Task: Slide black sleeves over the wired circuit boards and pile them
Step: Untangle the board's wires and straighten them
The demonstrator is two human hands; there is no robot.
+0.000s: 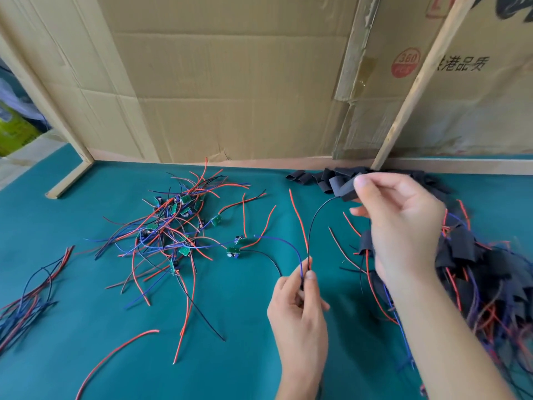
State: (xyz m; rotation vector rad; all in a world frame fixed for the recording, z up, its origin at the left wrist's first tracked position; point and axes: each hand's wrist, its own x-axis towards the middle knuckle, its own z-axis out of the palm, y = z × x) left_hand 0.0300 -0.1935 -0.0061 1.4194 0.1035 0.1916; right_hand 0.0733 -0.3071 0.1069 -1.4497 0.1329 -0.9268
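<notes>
My right hand (pixel 401 223) pinches a flat black sleeve (pixel 344 187) between thumb and fingers, above the green table. A black wire (pixel 313 223) curves out of the sleeve down to my left hand (pixel 300 304), which pinches the ends of red, black and blue wires (pixel 305 267). Two of those wires run left to small green circuit boards (pixel 234 249) lying on the table. A tangled heap of bare wired boards (pixel 176 223) lies at centre left. Sleeved boards are piled (pixel 476 272) at the right, partly behind my right forearm.
Loose black sleeves (pixel 323 177) lie heaped along the back edge under the cardboard wall (pixel 230 82). A bundle of red and dark wires (pixel 31 298) lies at the far left. A slanted wooden strip (pixel 409 96) leans against the cardboard. Single red wires (pixel 115 353) lie near the front.
</notes>
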